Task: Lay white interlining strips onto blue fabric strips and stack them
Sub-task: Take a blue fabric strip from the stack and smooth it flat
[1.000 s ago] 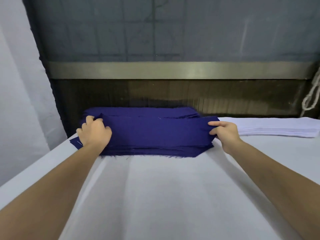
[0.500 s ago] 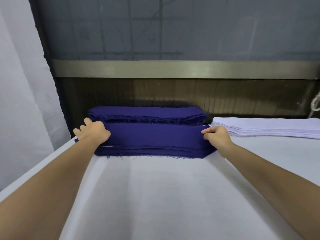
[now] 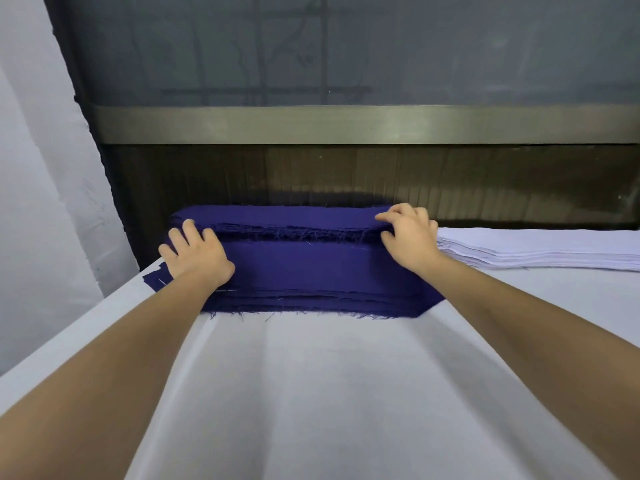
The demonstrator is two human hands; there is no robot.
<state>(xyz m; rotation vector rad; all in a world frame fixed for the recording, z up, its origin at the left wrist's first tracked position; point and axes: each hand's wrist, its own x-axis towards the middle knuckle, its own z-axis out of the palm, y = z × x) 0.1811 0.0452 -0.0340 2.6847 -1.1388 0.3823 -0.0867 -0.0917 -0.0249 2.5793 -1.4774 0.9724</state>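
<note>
Two piles of dark blue fabric strips lie at the far edge of the table: a low front pile [image 3: 311,271] and a taller back pile [image 3: 284,218] with frayed edges. My left hand [image 3: 195,258] rests flat on the left end of the front pile, its fingers stretched toward the back pile. My right hand [image 3: 410,237] is at the right end of the back pile, fingers curled over its top and thumb against its front edge, pinching the top layers. A stack of white interlining strips [image 3: 540,251] lies just right of the blue piles.
A white cloth [image 3: 329,393] covers the table. Behind the piles stands a dark ribbed panel [image 3: 346,174] under a metal bar [image 3: 346,124]. A white wall or curtain [image 3: 41,202] stands past the table's left edge.
My right hand left the right end of the front pile and moved up onto the back pile's right end. My left hand slid slightly farther and spread its fingers.
</note>
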